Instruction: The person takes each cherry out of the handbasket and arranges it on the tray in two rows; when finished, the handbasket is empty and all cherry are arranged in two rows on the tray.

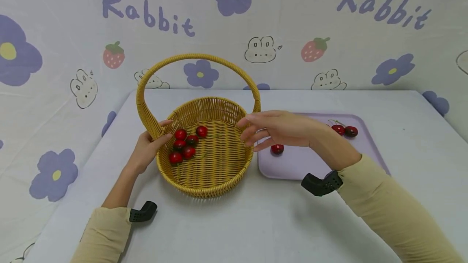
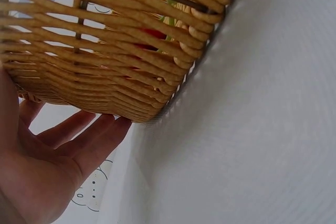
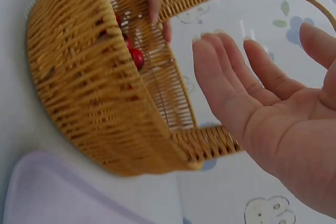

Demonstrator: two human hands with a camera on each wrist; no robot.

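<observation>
A round yellow wicker basket [image 1: 204, 192] with a tall arched handle stands on the table. Inside, toward its left side, several dark red cherries [image 1: 189, 152] lie grouped. My left hand [image 1: 146, 149] holds the basket's left rim at the foot of the handle, thumb over the edge; the left wrist view shows its fingers [image 2: 100, 142] against the outer weave. Over the basket's right rim hovers my right hand [image 1: 281, 129], palm empty and fingers loosely extended in the right wrist view. A lilac tray [image 1: 289, 169] lies right of the basket, partly covered by the right arm.
On the tray, one cherry [image 1: 277, 149] lies near the left side and a pair of cherries [image 1: 344, 130] with stems near the far right corner. A white cloth [image 1: 234, 230] covers the table. Behind it hangs a backdrop [image 1: 281, 19] with flowers and rabbits.
</observation>
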